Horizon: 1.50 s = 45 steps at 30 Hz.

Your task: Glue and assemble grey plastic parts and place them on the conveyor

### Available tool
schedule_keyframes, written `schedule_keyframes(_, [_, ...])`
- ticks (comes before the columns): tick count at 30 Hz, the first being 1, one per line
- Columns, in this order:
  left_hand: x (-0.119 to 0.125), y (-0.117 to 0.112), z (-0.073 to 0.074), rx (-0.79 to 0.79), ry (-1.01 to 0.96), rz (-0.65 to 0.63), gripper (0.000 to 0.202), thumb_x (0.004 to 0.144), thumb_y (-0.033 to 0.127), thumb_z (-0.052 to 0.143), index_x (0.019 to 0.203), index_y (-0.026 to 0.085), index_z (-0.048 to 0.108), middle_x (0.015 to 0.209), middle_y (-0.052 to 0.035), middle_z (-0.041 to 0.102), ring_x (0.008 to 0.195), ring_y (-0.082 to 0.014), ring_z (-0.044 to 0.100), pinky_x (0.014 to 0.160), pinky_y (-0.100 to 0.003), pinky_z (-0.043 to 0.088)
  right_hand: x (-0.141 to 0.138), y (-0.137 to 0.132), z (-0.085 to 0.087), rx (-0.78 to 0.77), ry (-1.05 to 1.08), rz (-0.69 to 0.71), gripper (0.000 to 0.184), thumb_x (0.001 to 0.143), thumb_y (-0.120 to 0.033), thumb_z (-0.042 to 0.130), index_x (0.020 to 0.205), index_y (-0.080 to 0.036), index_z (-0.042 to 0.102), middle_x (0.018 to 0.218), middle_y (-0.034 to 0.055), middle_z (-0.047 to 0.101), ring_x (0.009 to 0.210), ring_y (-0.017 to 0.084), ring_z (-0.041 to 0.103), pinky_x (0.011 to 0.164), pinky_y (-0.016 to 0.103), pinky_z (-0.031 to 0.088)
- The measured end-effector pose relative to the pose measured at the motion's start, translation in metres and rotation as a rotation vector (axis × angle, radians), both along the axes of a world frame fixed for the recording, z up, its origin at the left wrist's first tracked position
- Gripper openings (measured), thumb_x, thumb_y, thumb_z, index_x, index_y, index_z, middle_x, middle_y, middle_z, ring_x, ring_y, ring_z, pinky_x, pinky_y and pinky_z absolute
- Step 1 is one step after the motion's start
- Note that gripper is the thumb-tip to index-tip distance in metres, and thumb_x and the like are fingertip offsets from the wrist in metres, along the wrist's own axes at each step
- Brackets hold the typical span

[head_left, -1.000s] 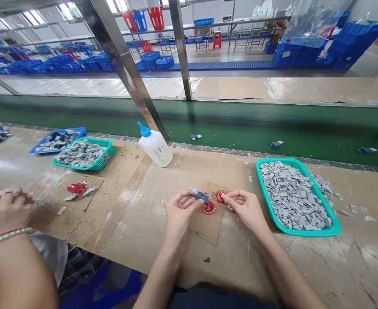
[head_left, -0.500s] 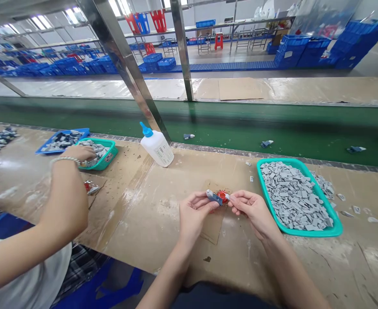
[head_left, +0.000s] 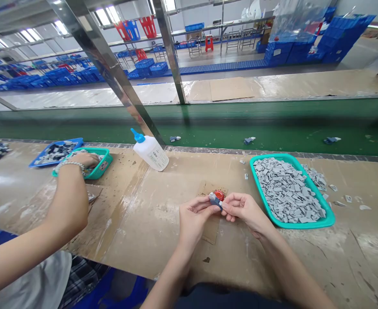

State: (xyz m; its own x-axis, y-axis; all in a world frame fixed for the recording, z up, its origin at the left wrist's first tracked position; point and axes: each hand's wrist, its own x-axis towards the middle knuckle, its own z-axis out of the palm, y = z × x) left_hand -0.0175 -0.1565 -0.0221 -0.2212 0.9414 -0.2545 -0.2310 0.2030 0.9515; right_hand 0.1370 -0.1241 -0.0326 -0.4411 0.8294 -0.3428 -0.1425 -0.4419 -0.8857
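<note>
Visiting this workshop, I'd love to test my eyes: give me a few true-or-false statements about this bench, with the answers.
1. The person's left hand and right hand meet around a small blue-grey piece, beside a round red part. True.
2. The white squeeze bottle has a red nozzle. False: its nozzle is blue.
3. The teal tray on the right is heaped with red parts. False: it is heaped with grey pieces.
4. A co-worker's hand is at a second teal tray, further left. True.
</note>
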Motion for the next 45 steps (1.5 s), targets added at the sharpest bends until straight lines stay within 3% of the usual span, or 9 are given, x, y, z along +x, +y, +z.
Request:
schedule_keyframes(6, [0.000,0.004,0.011,0.030,0.050,-0.157,0.029,0.059,0.015,0.079,0.086,0.014,0.072,0.091,-0.0076,0.073,0.087,-0.0244,0.069,0.079,-0.032,0.057,0.001,-0.002,0.003,-0.021,0.012,0.017,0.036,0.070,-0.043,0.071,0.084,-0.020,0.046,0.052,-0.0027,0.063,0.042,0.011,0.055,0.042,0.019,0.041])
schedule_keyframes(11, [-0.003,0.031,0.011,0.053,0.048,-0.350,0.045,0.063,0.018,0.077,0.106,0.014,0.065,0.104,-0.0107,0.070,0.099,-0.0256,0.065,0.093,-0.038,0.050,0.017,0.007,0.018,0.144,-0.148,-0.093,0.031,0.076,-0.047,0.063,0.080,-0.021,0.048,0.059,-0.0005,0.064,0.049,0.014,0.058,0.048,0.024,0.044])
schedule_keyframes(16, [-0.013,0.094,-0.007,0.272,0.412,-0.301,0.036,0.083,0.023,0.056,0.118,0.015,0.055,0.113,-0.0121,0.065,0.109,-0.0219,0.059,0.095,-0.037,0.046,0.069,0.032,0.014,0.477,-0.953,-0.568,0.020,0.081,-0.040,0.056,0.085,-0.022,0.063,0.085,0.0048,0.068,0.071,0.020,0.062,0.064,0.032,0.043])
schedule_keyframes(20, [-0.019,0.161,-0.018,0.387,0.852,-0.309,0.037,0.085,0.010,0.039,0.119,0.015,0.052,0.109,-0.0114,0.065,0.103,-0.0197,0.061,0.090,-0.036,0.047,0.086,0.046,-0.003,0.518,-1.340,-0.488,0.022,0.081,-0.037,0.057,0.086,-0.020,0.069,0.087,0.0097,0.066,0.077,0.024,0.061,0.064,0.032,0.039])
schedule_keyframes(25, [-0.007,0.233,-0.023,0.358,1.100,-0.331,0.040,0.080,0.004,0.043,0.116,0.015,0.057,0.107,-0.0131,0.065,0.103,-0.0255,0.058,0.090,-0.038,0.043,0.074,0.051,-0.011,0.481,-1.497,-0.450,0.023,0.083,-0.035,0.054,0.090,-0.021,0.070,0.089,0.0115,0.063,0.074,0.025,0.059,0.058,0.032,0.034])
schedule_keyframes(30, [0.017,0.280,-0.030,0.302,1.262,-0.384,0.040,0.083,0.010,0.047,0.123,0.010,0.053,0.107,-0.0186,0.065,0.104,-0.0300,0.056,0.088,-0.039,0.040,0.073,0.050,-0.011,0.605,-1.407,-0.502,0.018,0.081,-0.028,0.051,0.080,-0.021,0.068,0.083,0.0091,0.064,0.073,0.022,0.059,0.060,0.031,0.035])
schedule_keyframes(34, [0.031,0.294,-0.032,0.294,1.336,-0.425,0.032,0.088,0.024,0.048,0.115,0.010,0.058,0.102,-0.0185,0.065,0.103,-0.0303,0.054,0.088,-0.039,0.038,0.074,0.047,-0.005,0.567,-1.171,-0.564,0.013,0.077,-0.027,0.055,0.082,-0.021,0.066,0.073,0.0039,0.065,0.067,0.020,0.060,0.062,0.030,0.041])
schedule_keyframes(38, [0.039,0.292,-0.029,0.307,1.366,-0.484,0.017,0.078,0.020,0.062,0.088,0.007,0.065,0.101,-0.0204,0.061,0.110,-0.0327,0.046,0.090,-0.041,0.036,0.072,0.038,0.008,0.587,-0.814,-0.546,0.029,0.080,-0.033,0.057,0.106,-0.023,0.065,0.088,0.0052,0.067,0.069,0.018,0.061,0.065,0.031,0.049])
schedule_keyframes(45, [0.038,0.250,-0.004,0.422,1.204,-0.493,0.016,0.080,0.010,0.055,0.095,0.013,0.060,0.102,-0.0129,0.063,0.103,-0.0241,0.053,0.090,-0.037,0.041,0.039,0.013,0.019,0.378,-0.400,-0.485,0.018,0.069,-0.040,0.071,0.074,-0.023,0.071,0.077,0.0043,0.071,0.073,0.023,0.066,0.072,0.036,0.053])
